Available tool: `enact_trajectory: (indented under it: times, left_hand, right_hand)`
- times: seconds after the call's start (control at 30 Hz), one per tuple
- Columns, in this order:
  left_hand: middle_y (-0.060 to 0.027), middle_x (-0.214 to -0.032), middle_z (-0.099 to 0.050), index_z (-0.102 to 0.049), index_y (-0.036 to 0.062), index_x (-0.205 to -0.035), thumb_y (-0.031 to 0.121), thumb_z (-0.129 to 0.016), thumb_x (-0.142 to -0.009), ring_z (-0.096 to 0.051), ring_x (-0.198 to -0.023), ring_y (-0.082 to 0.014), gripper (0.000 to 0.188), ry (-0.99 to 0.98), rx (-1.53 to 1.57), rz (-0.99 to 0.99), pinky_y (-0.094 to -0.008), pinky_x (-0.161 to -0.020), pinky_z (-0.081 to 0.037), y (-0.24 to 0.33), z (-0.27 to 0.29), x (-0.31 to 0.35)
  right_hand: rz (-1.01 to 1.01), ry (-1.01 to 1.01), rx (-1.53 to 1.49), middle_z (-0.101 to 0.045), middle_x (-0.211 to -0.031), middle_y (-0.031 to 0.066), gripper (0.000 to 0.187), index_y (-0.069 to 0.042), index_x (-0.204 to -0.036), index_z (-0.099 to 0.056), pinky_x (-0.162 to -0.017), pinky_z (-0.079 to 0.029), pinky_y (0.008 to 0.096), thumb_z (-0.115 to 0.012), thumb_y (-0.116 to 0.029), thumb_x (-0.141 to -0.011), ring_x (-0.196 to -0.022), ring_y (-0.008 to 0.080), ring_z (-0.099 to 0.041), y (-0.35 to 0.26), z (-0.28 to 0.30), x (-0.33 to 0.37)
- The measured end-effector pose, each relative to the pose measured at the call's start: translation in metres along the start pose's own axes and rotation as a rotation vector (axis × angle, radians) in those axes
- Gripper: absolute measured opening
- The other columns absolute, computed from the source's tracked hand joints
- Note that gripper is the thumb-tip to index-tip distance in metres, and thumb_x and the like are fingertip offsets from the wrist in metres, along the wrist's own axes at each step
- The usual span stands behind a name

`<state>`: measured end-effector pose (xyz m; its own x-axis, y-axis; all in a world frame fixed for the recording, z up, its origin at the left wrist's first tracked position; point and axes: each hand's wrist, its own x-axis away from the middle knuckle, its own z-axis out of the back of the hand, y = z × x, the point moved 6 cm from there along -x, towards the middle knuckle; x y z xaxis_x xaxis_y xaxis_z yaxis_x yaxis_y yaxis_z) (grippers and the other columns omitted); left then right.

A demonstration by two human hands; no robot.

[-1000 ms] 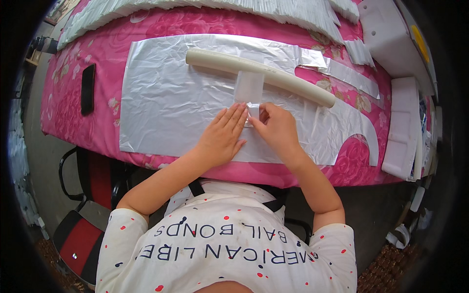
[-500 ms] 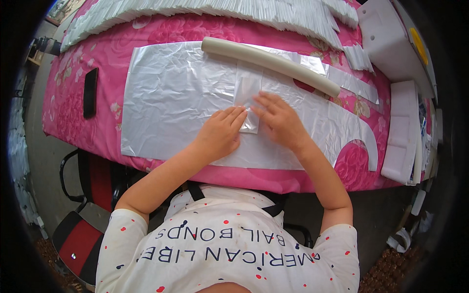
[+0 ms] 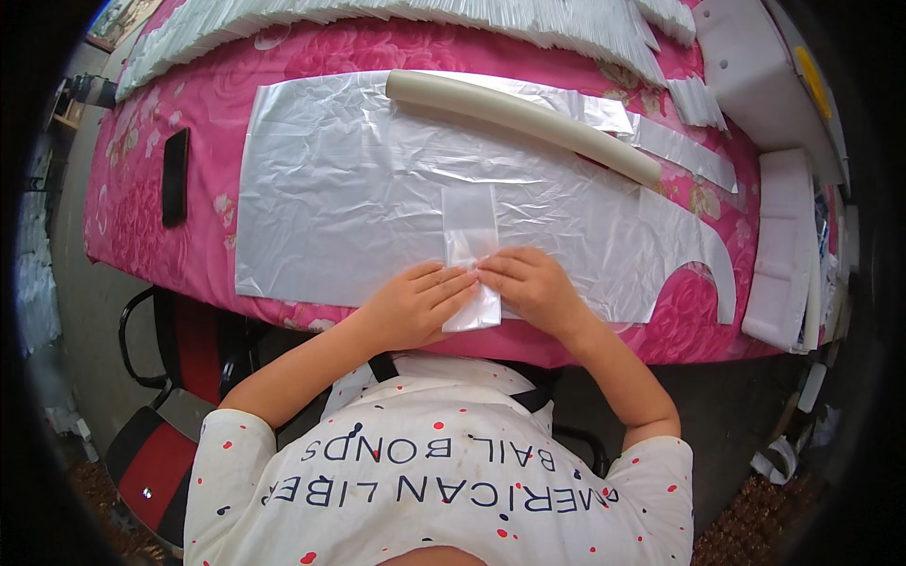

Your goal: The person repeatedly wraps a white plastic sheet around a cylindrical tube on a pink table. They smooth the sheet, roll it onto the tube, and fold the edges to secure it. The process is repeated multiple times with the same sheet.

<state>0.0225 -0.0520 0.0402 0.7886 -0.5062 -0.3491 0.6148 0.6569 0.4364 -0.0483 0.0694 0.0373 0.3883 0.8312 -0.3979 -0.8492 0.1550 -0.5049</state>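
A narrow, whitish, see-through folded plastic strip [image 3: 469, 219] runs upright in the middle, its near end reaching past the table's front edge. My left hand [image 3: 415, 304] is closed on it from the left, fingers pressed together at its crumpled middle. From the right, my right hand [image 3: 533, 291] pinches the same spot, and the fingertips of both hands meet there. Underneath spreads a large wrinkled white plastic sheet [image 3: 326, 189] with a curved cutout at its right end. A long beige tube [image 3: 519, 121] lies slantwise across the sheet's far part.
A pink flowered cloth [image 3: 118, 212] covers the table. At left lies a black phone [image 3: 176, 177]. Rows of stacked white plastic packets [image 3: 415, 11] line the far side. White foam boxes [image 3: 779, 250] stand at right. Red-and-black chairs [image 3: 151, 462] are at lower left.
Both hands have come nearer to me and drawn the folded strip along with them. My right fingers, loosely apart before, are now gathered on the strip beside my left.
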Motion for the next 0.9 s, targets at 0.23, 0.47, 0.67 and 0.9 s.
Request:
enact_trajectory:
  times: [0.23, 0.47, 0.67, 0.9]
  left_hand:
    - [-0.0132, -0.113, -0.059, -0.056, 0.0040, -0.112, 0.005, -0.060, -0.067, -0.058, -0.100, -0.0251, 0.045, 0.007, 0.223, 0.252, -0.0372, -0.084, -0.043, -0.014, -0.010, 0.012]
    - [-0.0112, -0.071, -0.062, -0.038, -0.0001, -0.128, 0.011, -0.061, -0.080, -0.059, -0.060, -0.0200, 0.054, 0.035, 0.524, 0.958, -0.0285, -0.058, -0.045, -0.057, -0.013, -0.002]
    - [-0.0157, -0.094, -0.060, -0.025, -0.0013, -0.137, 0.013, -0.065, -0.078, -0.060, -0.072, -0.0190, 0.073, 0.113, 0.506, 0.984, -0.0305, -0.065, -0.047, -0.065, 0.001, -0.007]
    - [-0.0236, -0.140, -0.027, -0.020, -0.0061, -0.137, 0.033, -0.066, -0.074, -0.025, -0.131, -0.0374, 0.087, 0.041, -0.085, 0.384, -0.0467, -0.105, -0.022, -0.027, -0.010, -0.036]
  right_hand:
    - [-0.246, -0.036, -0.067, -0.064, -0.085, 0.0061, 0.022, -0.006, -0.093, -0.065, -0.066, -0.049, 0.0336, -0.063, -0.012, -0.072, -0.075, 0.0216, -0.060, 0.003, -0.001, 0.007]
    - [-0.997, -0.163, -0.489, -0.061, -0.059, 0.0084, 0.024, 0.002, -0.076, -0.065, -0.051, -0.047, 0.0283, -0.058, -0.020, -0.083, -0.052, 0.0165, -0.060, 0.048, -0.006, -0.005]
    - [-1.203, -0.315, -0.535, -0.061, -0.059, 0.0078, 0.028, 0.002, -0.067, -0.063, -0.050, -0.047, 0.0260, -0.059, -0.021, -0.082, -0.051, 0.0135, -0.061, 0.058, -0.010, -0.010]
    - [-1.149, -0.298, -0.546, -0.060, -0.055, 0.0081, 0.028, 0.001, -0.064, -0.063, -0.051, -0.047, 0.0275, -0.058, -0.020, -0.081, -0.051, 0.0143, -0.062, 0.063, -0.015, -0.010]
